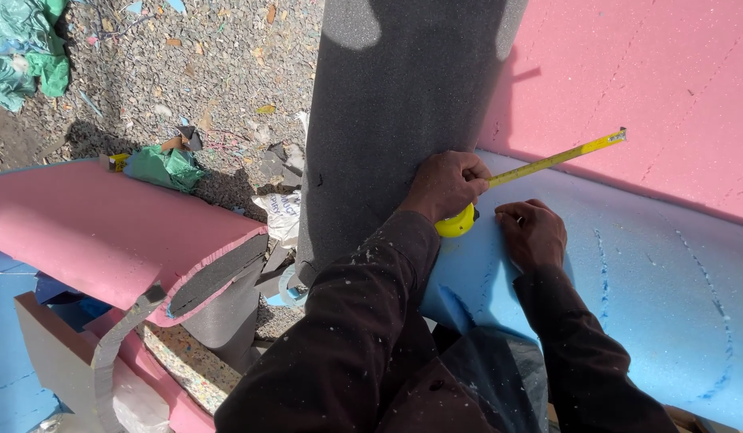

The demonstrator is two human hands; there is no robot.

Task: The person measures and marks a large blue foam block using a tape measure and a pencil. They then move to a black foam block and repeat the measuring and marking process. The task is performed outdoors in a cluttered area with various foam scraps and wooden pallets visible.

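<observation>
- Left hand (445,186): grip closed around the round yellow tape measure case (457,223), case pressed down on the light blue foam sheet (628,289).
- Yellow steel tape blade (558,159) runs out of the case up and to the right, over the blue sheet; its tip ends over the pink foam sheet (644,80).
- Right hand (533,232): just beside the case, fingers curled, fingertips down on the blue foam; whether the grip holds anything, cannot tell.
- Both arms in dark sleeves (363,321) flecked with white specks.
- Dark grey foam slab (395,104) lies directly left of the left hand, touching it.
- Further left: a folded pink foam piece with grey core (107,232), bent over at the edge.
- Ground behind it: gravel littered with scraps, crumpled green plastic bag (164,167), green cloth (22,52) in the top-left corner.
</observation>
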